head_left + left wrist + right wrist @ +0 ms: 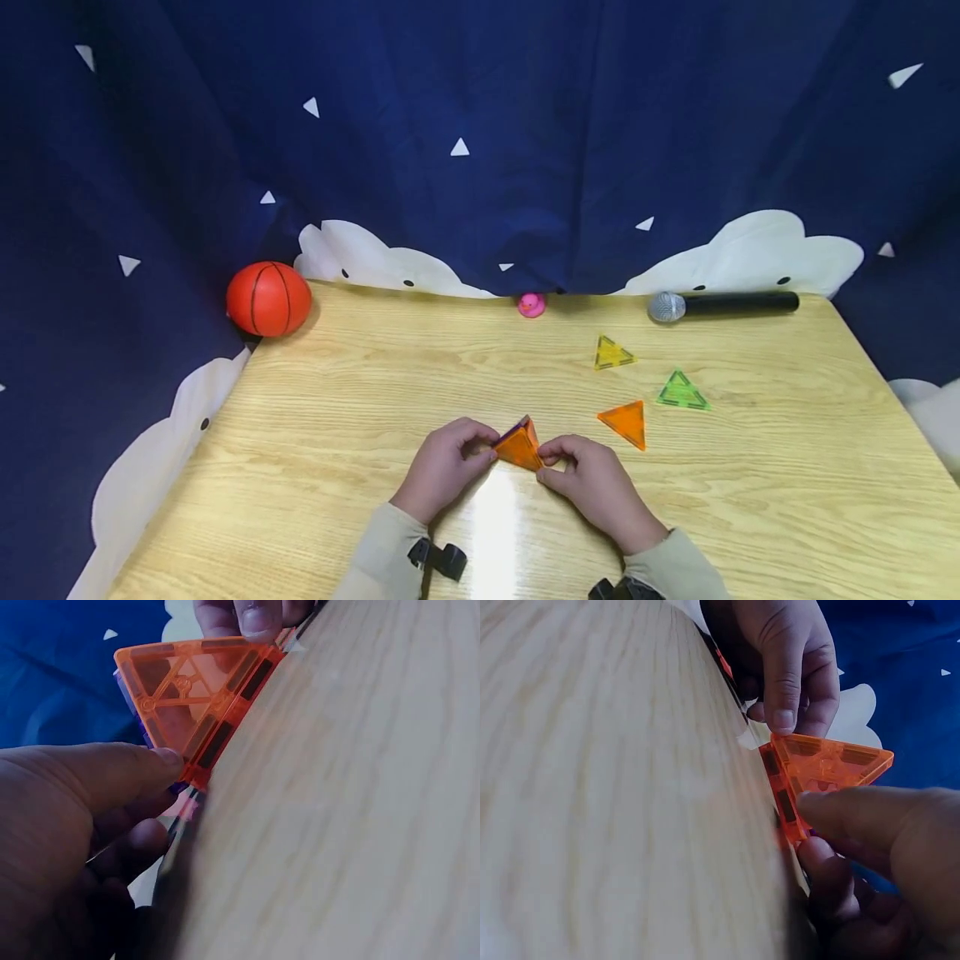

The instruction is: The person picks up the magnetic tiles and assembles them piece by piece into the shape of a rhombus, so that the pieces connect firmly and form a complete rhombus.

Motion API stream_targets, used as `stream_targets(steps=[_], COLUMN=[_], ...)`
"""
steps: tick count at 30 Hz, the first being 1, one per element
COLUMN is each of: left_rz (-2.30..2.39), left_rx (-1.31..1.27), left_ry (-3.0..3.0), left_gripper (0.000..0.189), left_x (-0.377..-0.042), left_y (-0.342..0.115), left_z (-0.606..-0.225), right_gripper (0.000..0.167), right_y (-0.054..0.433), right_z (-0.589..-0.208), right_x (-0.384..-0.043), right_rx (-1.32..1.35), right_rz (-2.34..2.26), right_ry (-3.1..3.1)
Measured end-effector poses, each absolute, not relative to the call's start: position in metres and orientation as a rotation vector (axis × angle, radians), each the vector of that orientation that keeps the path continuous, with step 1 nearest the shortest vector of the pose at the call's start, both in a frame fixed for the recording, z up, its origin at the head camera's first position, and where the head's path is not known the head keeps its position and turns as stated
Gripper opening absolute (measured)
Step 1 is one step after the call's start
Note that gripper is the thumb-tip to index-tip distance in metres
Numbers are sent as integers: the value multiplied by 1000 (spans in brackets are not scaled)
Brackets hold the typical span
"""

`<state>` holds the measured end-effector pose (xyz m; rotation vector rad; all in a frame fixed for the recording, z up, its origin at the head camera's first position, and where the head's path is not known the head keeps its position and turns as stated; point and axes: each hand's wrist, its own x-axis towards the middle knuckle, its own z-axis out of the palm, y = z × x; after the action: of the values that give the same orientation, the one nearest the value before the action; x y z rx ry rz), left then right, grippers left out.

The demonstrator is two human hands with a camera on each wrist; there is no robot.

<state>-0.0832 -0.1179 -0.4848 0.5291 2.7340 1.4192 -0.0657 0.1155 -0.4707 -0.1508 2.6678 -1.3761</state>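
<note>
A small pyramid of translucent magnetic tiles stands on the table between both hands. Its front triangle is orange, and a purple edge shows on its left side. My left hand pinches the pyramid's left base corner between thumb and fingers. At the right base corner, my right hand pinches it the same way. In the left wrist view the orange triangle shows dark magnets along its edges. The right wrist view shows the orange tile with both thumbs at its corners. The pyramid's back is hidden.
Loose triangle tiles lie to the right: an orange one, a green one and a yellow one. Along the back edge are a red ball, a pink toy duck and a microphone, before a blue curtain.
</note>
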Motion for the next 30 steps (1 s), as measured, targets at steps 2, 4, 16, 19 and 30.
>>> stream_targets(steps=[2, 4, 16, 19, 30], left_rz=[1417, 1413, 1508, 1527, 1522], left_rx=[504, 478, 219, 139, 43], left_ry=[2748, 2772, 2881, 2862, 2817], left_gripper=[18, 17, 15, 15, 15], left_x=[-85, -88, -110, -117, -157], left_y=[-121, -125, -137, -142, -158], left_z=[-484, -483, -484, -486, -486], right_gripper=[19, 18, 21, 21, 19], right_y=[112, 107, 71, 64, 48], right_z=[-471, -471, -475, -479, -480], right_x=[-69, -74, -111, -121, -159], right_rx=[-137, -137, -218, -227, -198], right_rz=[-1421, -1443, -1402, -1400, -1394], right_ry=[2653, 2649, 2711, 2705, 2692])
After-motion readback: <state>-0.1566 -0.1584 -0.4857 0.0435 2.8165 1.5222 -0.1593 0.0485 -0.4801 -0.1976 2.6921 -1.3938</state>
